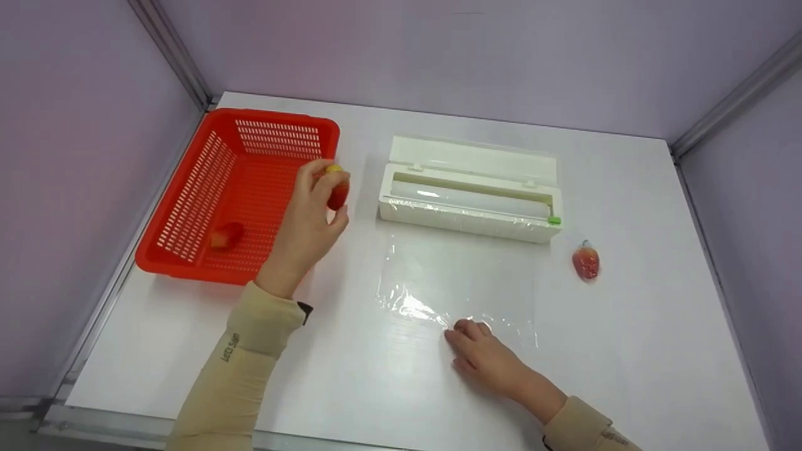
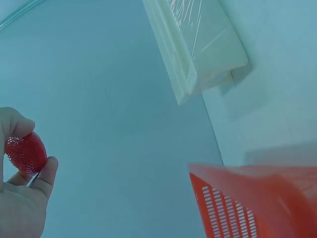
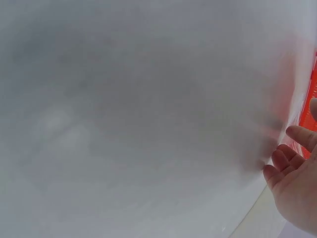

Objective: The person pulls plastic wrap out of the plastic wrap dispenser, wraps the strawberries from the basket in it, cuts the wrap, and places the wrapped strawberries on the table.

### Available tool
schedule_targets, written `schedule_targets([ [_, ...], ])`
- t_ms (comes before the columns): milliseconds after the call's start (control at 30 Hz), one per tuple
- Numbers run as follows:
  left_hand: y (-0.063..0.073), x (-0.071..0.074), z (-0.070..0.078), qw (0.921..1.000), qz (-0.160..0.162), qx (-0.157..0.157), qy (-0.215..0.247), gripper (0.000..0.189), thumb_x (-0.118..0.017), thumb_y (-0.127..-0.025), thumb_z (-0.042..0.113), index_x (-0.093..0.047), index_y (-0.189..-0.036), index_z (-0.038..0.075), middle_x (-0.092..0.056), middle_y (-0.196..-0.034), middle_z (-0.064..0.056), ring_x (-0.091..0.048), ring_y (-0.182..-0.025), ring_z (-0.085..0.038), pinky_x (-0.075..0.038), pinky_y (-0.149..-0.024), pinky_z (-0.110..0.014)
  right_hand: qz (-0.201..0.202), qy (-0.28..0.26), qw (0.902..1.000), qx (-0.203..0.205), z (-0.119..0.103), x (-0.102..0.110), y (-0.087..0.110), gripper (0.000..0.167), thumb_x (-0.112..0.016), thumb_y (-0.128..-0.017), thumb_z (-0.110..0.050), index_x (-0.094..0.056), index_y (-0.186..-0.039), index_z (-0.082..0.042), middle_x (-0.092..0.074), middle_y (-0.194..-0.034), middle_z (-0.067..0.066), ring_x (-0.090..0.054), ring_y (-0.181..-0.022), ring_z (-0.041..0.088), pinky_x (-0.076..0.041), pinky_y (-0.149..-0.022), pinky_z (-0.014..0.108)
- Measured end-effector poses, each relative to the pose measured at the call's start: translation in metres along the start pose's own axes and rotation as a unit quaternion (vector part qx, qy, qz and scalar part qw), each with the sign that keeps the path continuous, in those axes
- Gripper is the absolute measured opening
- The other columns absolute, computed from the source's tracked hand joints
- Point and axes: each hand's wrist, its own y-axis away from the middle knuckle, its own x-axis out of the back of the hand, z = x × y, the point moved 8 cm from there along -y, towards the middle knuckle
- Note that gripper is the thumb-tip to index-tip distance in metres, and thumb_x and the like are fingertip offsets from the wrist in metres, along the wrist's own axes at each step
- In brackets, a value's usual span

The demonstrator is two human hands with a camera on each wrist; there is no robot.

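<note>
My left hand (image 1: 307,219) pinches a red strawberry (image 1: 339,193) with a yellow top, between thumb and fingers, beside the basket's right rim. The left wrist view shows the dimpled red skin of the strawberry (image 2: 27,153) in the fingers. A clear sheet of cling film (image 1: 457,275) runs from a white dispenser box (image 1: 470,222) toward the table's front. My right hand (image 1: 489,360) rests at the film's near edge, fingertips touching it. The right wrist view has the right hand (image 3: 297,173) with fingers loosely bent. The box lid stands open, showing the roll (image 1: 470,197).
A red slotted basket (image 1: 235,275) stands at the left, with another red and yellow fruit (image 1: 227,235) inside. Right of the box lies a strawberry in film (image 1: 586,262). A green slider (image 1: 554,220) sits at the box's right end. Pale walls (image 1: 407,56) enclose the table.
</note>
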Motion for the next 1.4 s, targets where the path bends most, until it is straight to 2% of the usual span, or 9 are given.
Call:
schedule_targets([
  [100, -0.001, -0.026, 0.01, 0.9985, -0.035, -0.034, -0.026, 0.041, -0.064, -0.083, 0.007, -0.052, -0.121, 0.014, -0.04, -0.134, -0.008, -0.044, -0.121, -0.023, -0.048, -0.096, -0.035, -0.005, 0.003, 1.0, 0.001, -0.001, -0.001, 0.003, 0.044, -0.057, -0.09, -0.024, -0.048, -0.131, -0.012, -0.043, -0.133, 0.009, -0.042, -0.124, 0.026, -0.044, -0.098, 0.042],
  [233, 0.005, -0.076, 0.023, 0.9901, -0.11, -0.08, -0.032, 0.045, -0.062, -0.083, 0.003, -0.05, -0.125, 0.013, -0.044, -0.134, -0.008, -0.046, -0.121, -0.023, -0.044, -0.1, -0.034, -0.003, 0.01, 0.9999, 0.002, -0.001, -0.001, 0.008, 0.045, -0.056, -0.09, -0.024, -0.048, -0.132, -0.012, -0.042, -0.137, 0.01, -0.041, -0.128, 0.026, -0.041, -0.102, 0.042],
  [467, 0.032, -0.167, 0.042, 0.9583, -0.248, -0.13, -0.055, 0.052, -0.058, -0.085, 0.003, -0.044, -0.134, 0.015, -0.045, -0.14, -0.002, -0.047, -0.125, -0.02, -0.038, -0.106, -0.034, -0.001, 0.001, 0.9999, 0.011, -0.002, -0.002, 0.014, 0.052, -0.059, -0.089, -0.022, -0.041, -0.137, -0.018, -0.037, -0.142, 0.011, -0.041, -0.129, 0.028, -0.041, -0.102, 0.044],
  [600, 0.047, -0.207, 0.052, 0.942, -0.289, -0.156, -0.067, 0.05, -0.058, -0.086, 0.003, -0.047, -0.131, 0.022, -0.041, -0.14, -0.002, -0.055, -0.115, -0.021, -0.048, -0.095, -0.032, -0.001, -0.004, 0.9999, 0.016, -0.002, -0.001, 0.017, 0.054, -0.058, -0.089, -0.023, -0.037, -0.139, -0.019, -0.038, -0.142, 0.01, -0.043, -0.128, 0.027, -0.04, -0.104, 0.043],
  [700, 0.056, -0.229, 0.057, 0.9337, -0.301, -0.178, -0.075, 0.049, -0.057, -0.085, 0.001, -0.05, -0.127, 0.026, -0.044, -0.132, -0.002, -0.06, -0.101, -0.018, -0.052, -0.082, -0.029, 0.002, -0.001, 0.9999, 0.015, -0.002, 0.0, 0.019, 0.056, -0.059, -0.089, -0.023, -0.036, -0.14, -0.017, -0.042, -0.139, 0.009, -0.045, -0.126, 0.026, -0.039, -0.104, 0.044],
  [933, 0.075, -0.251, 0.056, 0.9216, -0.3, -0.23, -0.088, 0.04, -0.051, -0.089, 0.001, -0.053, -0.12, 0.025, -0.049, -0.115, 0.001, -0.05, -0.101, -0.015, -0.049, -0.078, -0.025, 0.014, 0.002, 0.9997, 0.02, 0.002, 0.002, 0.021, 0.05, -0.057, -0.09, -0.02, -0.041, -0.137, -0.013, -0.05, -0.136, 0.006, -0.045, -0.127, 0.023, -0.036, -0.106, 0.045],
  [1100, 0.084, -0.253, 0.054, 0.9199, -0.298, -0.239, -0.088, 0.028, -0.05, -0.093, 0.01, -0.055, -0.116, 0.025, -0.051, -0.115, 0.002, -0.049, -0.101, -0.016, -0.049, -0.078, -0.026, 0.118, 0.046, 0.9877, 0.092, -0.002, 0.021, 0.022, 0.036, -0.066, -0.082, -0.01, -0.059, -0.117, -0.011, -0.063, -0.115, 0.003, -0.057, -0.11, 0.02, -0.046, -0.094, 0.039],
  [1200, 0.088, -0.254, 0.055, 0.9184, -0.285, -0.258, -0.094, 0.023, -0.049, -0.093, 0.012, -0.056, -0.111, 0.024, -0.052, -0.112, 0.002, -0.049, -0.099, -0.015, -0.046, -0.08, -0.025, 0.17, 0.113, 0.9744, 0.094, 0.003, 0.032, 0.023, 0.026, -0.07, -0.077, -0.01, -0.064, -0.102, -0.013, -0.065, -0.101, 0.001, -0.06, -0.096, 0.019, -0.051, -0.083, 0.035],
  [1400, 0.094, -0.257, 0.054, 0.9183, -0.28, -0.258, -0.11, 0.027, -0.044, -0.097, 0.021, -0.055, -0.121, 0.025, -0.053, -0.118, 0.002, -0.05, -0.106, -0.015, -0.046, -0.087, -0.026, 0.15, 0.205, 0.9656, 0.053, 0.021, 0.034, 0.018, 0.02, -0.072, -0.076, -0.012, -0.061, -0.092, -0.013, -0.061, -0.094, 0.002, -0.058, -0.09, 0.019, -0.051, -0.079, 0.035],
])
